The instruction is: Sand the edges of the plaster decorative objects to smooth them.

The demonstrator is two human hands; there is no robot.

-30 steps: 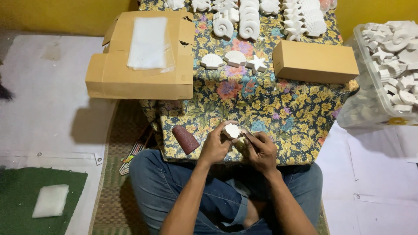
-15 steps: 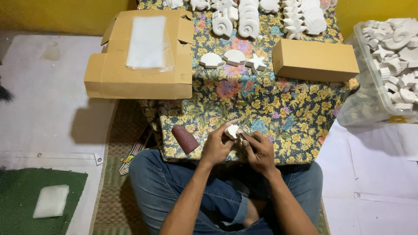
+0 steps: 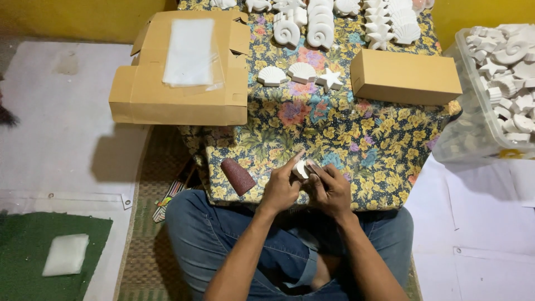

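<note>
right at the near edge of the table (image 3: 334, 139), seen from the head camera, both hands meet over the flowered cloth. the left hand (image 3: 280, 188) is clenched round a small white plaster piece (image 3: 301, 169), pinching it with its forefinger stretched out toward the far side. the right hand (image 3: 329, 189) presses in against that piece from the right; its grip looks closed on a thin sanding scrap, though that is too small to tell for sure. the piece sits between the two hands, just far of the knuckles, a little nearer the left. a dark red sanding block (image 3: 238, 176) lies on the cloth just left of the left hand. farther off rest three white shells (image 3: 301, 72), a shut cardboard box (image 3: 404, 76), an open carton (image 3: 184, 69) on the left and a clear tub (image 3: 496, 72) of white casts on the right
</note>
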